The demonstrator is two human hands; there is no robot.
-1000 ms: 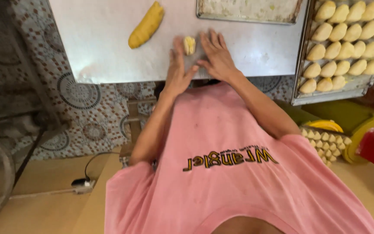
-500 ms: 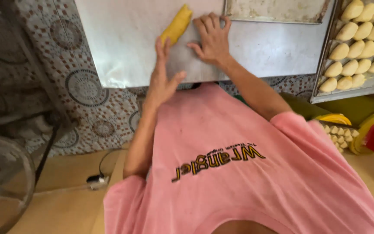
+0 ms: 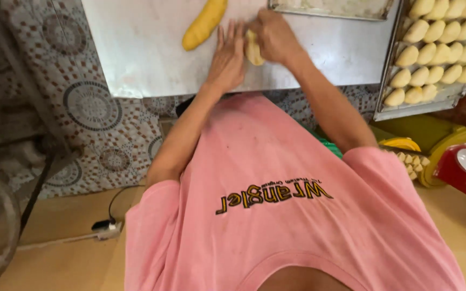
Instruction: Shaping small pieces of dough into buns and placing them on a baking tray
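1. Head view: a small pale dough piece [image 3: 253,47] lies at the top centre on the steel table [image 3: 136,59], pressed between both hands.
2. Left hand [image 3: 227,59] lies flat and unclenched against it.
3. Right hand [image 3: 276,35] cups it.
4. A yellow dough roll [image 3: 205,23] lies upper left; a tray of shaped pieces [image 3: 438,48] sits upper right.

The small dough piece [image 3: 253,48] is mostly hidden between the left hand [image 3: 226,59] and right hand [image 3: 276,36]. Beyond the left hand, the yellow dough log [image 3: 205,24] is cut off by the top edge. The trays beyond and right of the right hand run out of view.
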